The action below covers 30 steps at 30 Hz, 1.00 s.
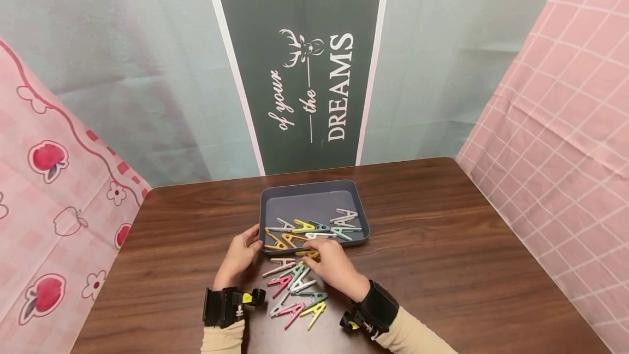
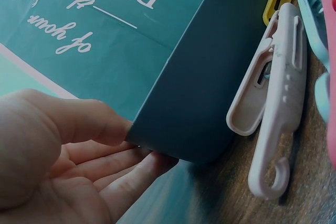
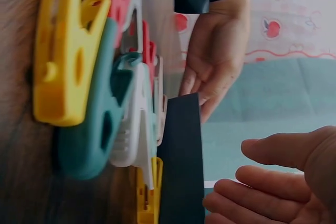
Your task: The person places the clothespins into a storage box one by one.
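A shallow dark grey tray (image 1: pixel 304 201) lies on the table with several plastic clothespins inside, among them a yellow one (image 1: pixel 303 226) and a grey one (image 1: pixel 345 215). My left hand (image 1: pixel 239 257) grips its near left corner, thumb at the rim and fingers against the outside, as the left wrist view shows. My right hand (image 1: pixel 336 267) is over the tray's near edge, close to a yellow clothespin (image 1: pixel 307 254) on the table. In the right wrist view the fingers (image 3: pixel 257 195) are loosely extended, thumb apart, with nothing between them.
More clothespins lie in a loose pile on the wooden table (image 1: pixel 432 266) before the tray: a pink one (image 1: pixel 293 313), a dark green one (image 3: pixel 86 140) and a white one (image 2: pixel 281 72). A printed grey-green cloth (image 1: pixel 300 4) hangs behind the table, pink cloths at both sides.
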Available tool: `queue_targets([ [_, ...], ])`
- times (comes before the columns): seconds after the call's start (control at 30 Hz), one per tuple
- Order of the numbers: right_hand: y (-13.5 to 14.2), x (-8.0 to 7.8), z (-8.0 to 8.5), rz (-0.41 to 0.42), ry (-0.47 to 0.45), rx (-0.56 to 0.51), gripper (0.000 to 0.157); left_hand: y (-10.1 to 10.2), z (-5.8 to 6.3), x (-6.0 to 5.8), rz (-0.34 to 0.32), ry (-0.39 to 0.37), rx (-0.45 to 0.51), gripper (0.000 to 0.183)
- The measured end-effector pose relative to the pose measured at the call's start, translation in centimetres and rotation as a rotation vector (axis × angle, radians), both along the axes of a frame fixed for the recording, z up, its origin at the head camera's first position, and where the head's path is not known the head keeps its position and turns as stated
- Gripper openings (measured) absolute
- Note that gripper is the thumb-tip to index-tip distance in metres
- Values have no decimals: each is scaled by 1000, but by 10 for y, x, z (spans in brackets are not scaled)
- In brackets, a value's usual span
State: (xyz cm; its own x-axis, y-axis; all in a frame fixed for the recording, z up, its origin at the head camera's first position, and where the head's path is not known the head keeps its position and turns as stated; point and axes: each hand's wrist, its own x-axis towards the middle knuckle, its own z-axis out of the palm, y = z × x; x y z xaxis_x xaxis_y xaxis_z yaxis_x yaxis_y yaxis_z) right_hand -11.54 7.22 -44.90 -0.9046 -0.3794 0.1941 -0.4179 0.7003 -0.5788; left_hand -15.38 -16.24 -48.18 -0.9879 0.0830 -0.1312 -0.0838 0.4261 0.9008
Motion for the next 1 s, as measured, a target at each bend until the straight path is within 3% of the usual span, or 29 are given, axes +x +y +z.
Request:
queue_targets([
  [0.33,2,3,-4,28,6,56,23,0,-1,0,0,-11,-2,51],
  [0.73,2,4,-10,129,-29,152,21,-2,-1,-2,-11,4,-4,51],
  [1.0,0,2,-14,127,-33,184,21,-2,-3,-2,-2,9,9,51],
])
